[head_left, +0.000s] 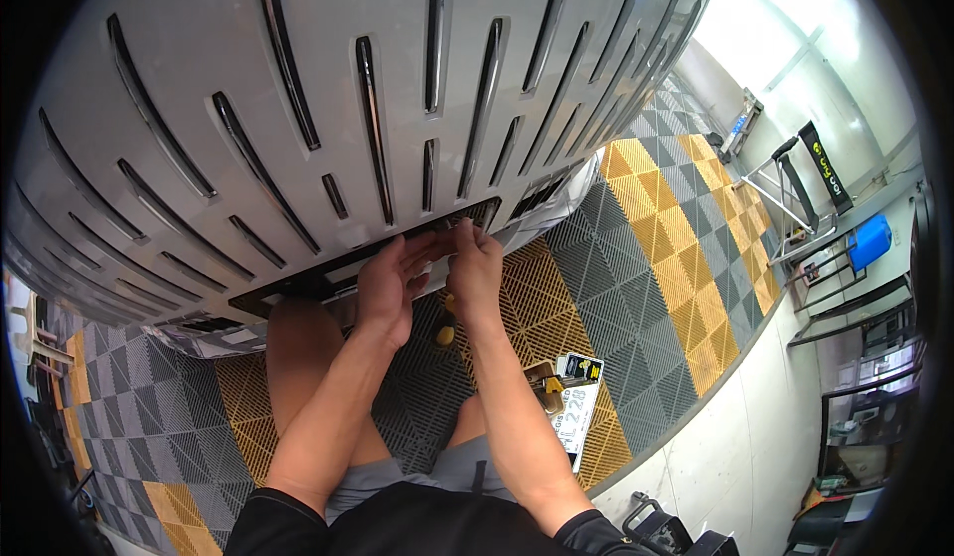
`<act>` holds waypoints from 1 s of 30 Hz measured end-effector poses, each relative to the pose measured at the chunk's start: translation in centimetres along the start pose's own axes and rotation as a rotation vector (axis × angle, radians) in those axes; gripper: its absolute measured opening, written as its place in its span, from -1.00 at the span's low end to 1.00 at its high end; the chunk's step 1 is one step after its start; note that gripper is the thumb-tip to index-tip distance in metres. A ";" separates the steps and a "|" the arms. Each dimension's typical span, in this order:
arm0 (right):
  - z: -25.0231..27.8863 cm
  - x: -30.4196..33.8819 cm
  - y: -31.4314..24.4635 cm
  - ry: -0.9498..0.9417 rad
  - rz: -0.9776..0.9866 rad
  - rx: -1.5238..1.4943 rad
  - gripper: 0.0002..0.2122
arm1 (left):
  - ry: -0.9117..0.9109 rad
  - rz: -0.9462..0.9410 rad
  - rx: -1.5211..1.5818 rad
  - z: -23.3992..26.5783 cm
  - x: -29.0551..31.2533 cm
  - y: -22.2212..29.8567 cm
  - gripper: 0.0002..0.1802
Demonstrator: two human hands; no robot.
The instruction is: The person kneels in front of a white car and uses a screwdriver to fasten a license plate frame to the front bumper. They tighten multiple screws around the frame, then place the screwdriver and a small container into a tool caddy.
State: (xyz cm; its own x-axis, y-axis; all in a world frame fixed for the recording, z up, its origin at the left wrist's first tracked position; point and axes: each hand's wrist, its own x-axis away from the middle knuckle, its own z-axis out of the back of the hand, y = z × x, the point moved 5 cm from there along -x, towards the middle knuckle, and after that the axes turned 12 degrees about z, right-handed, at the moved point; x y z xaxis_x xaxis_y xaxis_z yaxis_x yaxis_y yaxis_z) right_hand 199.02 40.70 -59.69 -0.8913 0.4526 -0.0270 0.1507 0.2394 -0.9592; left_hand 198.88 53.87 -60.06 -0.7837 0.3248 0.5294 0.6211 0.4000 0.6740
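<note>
In front of me is the pale grey front of a car (328, 79) with rows of narrow, dark, chrome-edged slots. Both hands are at the black recess (338, 258) low in its bumper. My left hand (386, 283) reaches up to it with the thumb raised and the fingers stretched toward the right hand, nothing seen in them. Beside it, my right hand (477, 270) is closed, thumb and fingertips pinched together at the recess's right part; whatever lies between them is hidden.
A white number plate (578, 415) lies on the grey and yellow floor tiles right of my right forearm, small items on it. A yellow object (446, 335) lies below my hands. Farther right stand a folding chair (810, 173) and a blue-topped seat (871, 243).
</note>
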 end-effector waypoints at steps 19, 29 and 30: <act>-0.4 0.2 -0.1 0.043 -0.093 -0.159 -0.72 | -0.050 -0.019 0.041 -0.6 0.9 0.6 -0.48; -2.0 0.9 -0.8 0.040 -0.013 -0.166 -0.76 | -0.072 -0.081 0.146 0.0 -0.6 -1.1 -0.57; -1.6 1.2 -0.5 0.085 -0.027 -0.126 -0.76 | -0.045 -0.076 0.144 0.3 -0.6 -1.1 -0.58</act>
State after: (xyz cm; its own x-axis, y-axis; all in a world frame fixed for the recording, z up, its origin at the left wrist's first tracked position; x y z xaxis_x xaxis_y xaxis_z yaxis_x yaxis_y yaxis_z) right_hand 198.55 42.52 -58.78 -0.8572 0.5144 0.0269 0.1848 0.3559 -0.9161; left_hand 198.69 53.45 -61.28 -0.8292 0.3259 0.4540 0.5574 0.5421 0.6289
